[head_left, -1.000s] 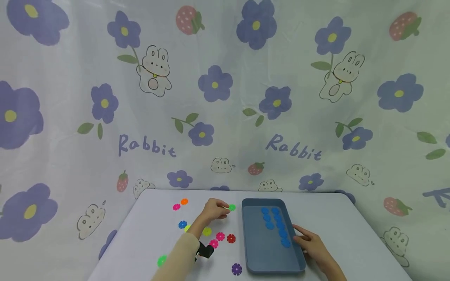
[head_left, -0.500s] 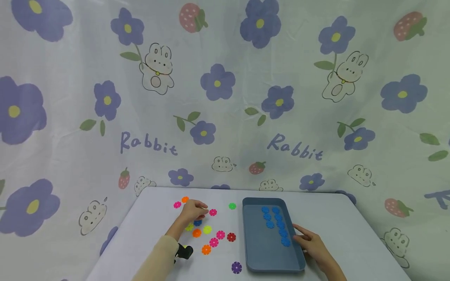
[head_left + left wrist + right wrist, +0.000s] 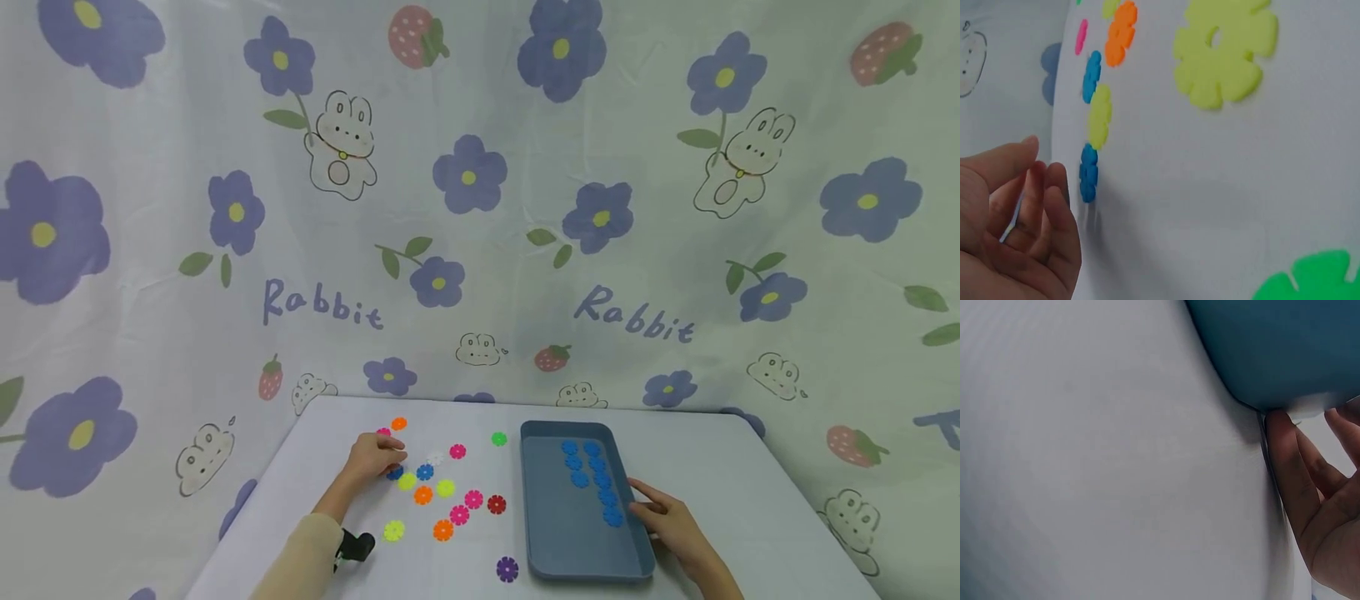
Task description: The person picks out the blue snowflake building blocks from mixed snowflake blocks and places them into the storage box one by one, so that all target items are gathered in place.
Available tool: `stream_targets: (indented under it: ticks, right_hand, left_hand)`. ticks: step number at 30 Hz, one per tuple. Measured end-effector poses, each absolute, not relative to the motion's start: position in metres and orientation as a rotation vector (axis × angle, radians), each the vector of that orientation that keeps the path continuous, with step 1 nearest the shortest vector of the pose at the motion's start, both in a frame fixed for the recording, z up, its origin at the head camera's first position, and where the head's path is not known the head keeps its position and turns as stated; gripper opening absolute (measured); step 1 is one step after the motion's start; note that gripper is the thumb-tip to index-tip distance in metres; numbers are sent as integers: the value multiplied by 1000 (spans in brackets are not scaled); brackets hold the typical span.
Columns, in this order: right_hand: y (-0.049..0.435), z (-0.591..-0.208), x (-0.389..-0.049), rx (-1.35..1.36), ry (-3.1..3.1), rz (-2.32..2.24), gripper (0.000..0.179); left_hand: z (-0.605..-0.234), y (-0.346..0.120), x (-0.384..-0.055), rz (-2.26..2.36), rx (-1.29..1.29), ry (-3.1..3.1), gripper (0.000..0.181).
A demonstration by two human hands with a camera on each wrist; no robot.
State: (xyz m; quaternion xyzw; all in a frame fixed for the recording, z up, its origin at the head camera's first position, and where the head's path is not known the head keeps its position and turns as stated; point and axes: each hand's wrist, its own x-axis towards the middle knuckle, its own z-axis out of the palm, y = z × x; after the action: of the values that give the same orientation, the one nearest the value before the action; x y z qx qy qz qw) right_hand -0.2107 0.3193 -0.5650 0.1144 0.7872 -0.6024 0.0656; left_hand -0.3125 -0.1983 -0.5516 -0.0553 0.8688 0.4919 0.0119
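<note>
My left hand [image 3: 373, 456] reaches over the left part of the white table, just behind a blue notched plastic disc [image 3: 394, 473]. In the left wrist view, the thumb and fingers curve loosely with nothing between them, and that blue disc [image 3: 1089, 174] lies just past the fingertips. My right hand [image 3: 669, 521] is at the right side of a grey-blue tray [image 3: 566, 546], its thumb and finger touching the rim. The right wrist view has its fingers [image 3: 1286, 447] against the tray's outer wall [image 3: 1279, 362]. Inside the tray, flat blue discs [image 3: 603, 481] lie in two columns.
Loose discs lie between my left arm and the tray: yellow [image 3: 393, 531], orange [image 3: 443, 530], pink [image 3: 473, 500], dark red [image 3: 497, 505], purple [image 3: 507, 569], white [image 3: 435, 459] and green [image 3: 498, 439]. A printed curtain [image 3: 480, 250] hangs behind the table.
My left hand has moved left, from beside the green disc past a pink one to the blue disc, uncovering several discs. My right hand and the tray have stayed in place.
</note>
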Motion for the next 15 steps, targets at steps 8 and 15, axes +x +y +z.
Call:
stream_targets:
  ticks: [8, 15]
  right_hand:
    - [321, -562, -210, 329, 2351, -1813, 63]
    - [320, -562, -211, 322, 2350, -1820, 62]
  left_hand:
    - [-559, -215, -305, 1473, -132, 2775, 20]
    - [-564, -223, -303, 1373, -100, 2799, 21]
